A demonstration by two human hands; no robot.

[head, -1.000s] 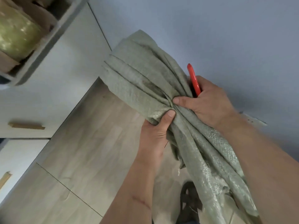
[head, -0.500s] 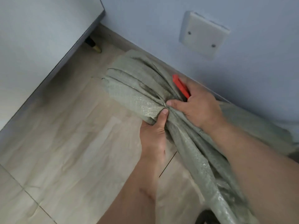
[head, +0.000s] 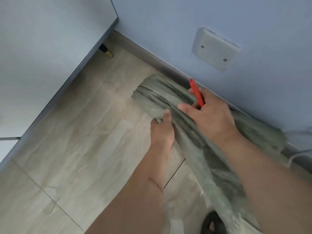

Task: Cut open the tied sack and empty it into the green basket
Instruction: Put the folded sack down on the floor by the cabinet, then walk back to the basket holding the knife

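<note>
Lowering the sack (head: 170,100) has changed things most: half a second ago its gathered neck stood up in front of the wall, and now it lies slack along the floor (head: 81,149) beside the skirting board. Your left hand (head: 163,130) has loosened too; its fingers (head: 167,115) curl lightly over a fold rather than squeezing the neck. Your right hand (head: 207,117) has its thumb stretched across the cloth while the other fingers keep the red cutter (head: 196,92) (whether a blade is out, you cannot tell). That likely means the tie is already cut, or about to be, though no tie shows. The sack's long axis runs from the lower right edge up toward the corner where the cabinet (head: 50,56) meets the wall, mouth end pointing there. No green basket is in view.
</note>
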